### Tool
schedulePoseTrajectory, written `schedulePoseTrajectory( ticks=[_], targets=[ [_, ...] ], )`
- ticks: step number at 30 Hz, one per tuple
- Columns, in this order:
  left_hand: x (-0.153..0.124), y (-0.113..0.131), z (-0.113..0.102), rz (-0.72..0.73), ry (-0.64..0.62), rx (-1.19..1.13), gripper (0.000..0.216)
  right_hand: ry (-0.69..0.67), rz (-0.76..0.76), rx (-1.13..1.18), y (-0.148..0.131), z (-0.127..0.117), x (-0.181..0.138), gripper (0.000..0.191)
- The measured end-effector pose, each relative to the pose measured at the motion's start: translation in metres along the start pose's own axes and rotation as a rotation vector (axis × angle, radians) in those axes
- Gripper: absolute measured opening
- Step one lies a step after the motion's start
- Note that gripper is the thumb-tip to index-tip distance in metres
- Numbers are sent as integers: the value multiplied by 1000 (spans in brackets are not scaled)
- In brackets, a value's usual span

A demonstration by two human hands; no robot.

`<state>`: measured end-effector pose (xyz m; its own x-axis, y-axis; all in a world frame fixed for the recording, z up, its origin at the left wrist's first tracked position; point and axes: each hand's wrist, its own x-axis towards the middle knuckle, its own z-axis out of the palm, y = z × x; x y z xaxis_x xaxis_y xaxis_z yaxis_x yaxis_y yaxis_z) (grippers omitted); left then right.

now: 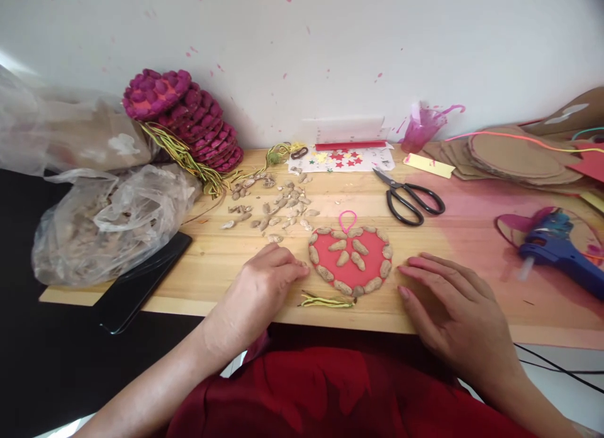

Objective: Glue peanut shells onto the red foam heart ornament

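A red heart (346, 277) lies flat on the wooden table, edged with peanut shells and with several more shells in its upper middle. A pink loop (348, 221) sticks up from its top notch. Just left of the heart, my left hand (262, 284) rests with thumb and fingers pinched together; whatever they may hold is too small to make out. My right hand (455, 306) lies on the table right of the heart, fingers stretched out and holding nothing. A yellow-green thread tassel (326, 301) sits below the heart's tip.
Loose peanut shells (287, 205) lie behind my left hand. Black-handled scissors (408, 199) and a paper with stars (342, 160) are farther back. A blue glue gun (561, 249) and cardboard pieces (514, 155) stand right. Left are a plastic bag (113, 224), phone (144, 280) and purple stack (189, 120).
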<state>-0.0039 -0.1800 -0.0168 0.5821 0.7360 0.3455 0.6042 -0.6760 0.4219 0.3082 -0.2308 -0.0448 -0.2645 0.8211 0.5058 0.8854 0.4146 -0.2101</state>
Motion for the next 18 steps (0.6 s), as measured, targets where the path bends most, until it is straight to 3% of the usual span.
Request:
schedulePoseTrajectory(
  ticks=[6, 12, 18],
  targets=[
    [1, -1, -4, -29, 12, -50, 18, 10, -3, 6, 1, 1, -1, 27],
    [-3, -4, -15, -127, 109, 9, 26, 9, 5, 20, 2, 1, -2, 29],
    [0, -1, -5, -68, 26, -83, 34, 9, 1, 17, 1, 1, -1, 29]
  ],
)
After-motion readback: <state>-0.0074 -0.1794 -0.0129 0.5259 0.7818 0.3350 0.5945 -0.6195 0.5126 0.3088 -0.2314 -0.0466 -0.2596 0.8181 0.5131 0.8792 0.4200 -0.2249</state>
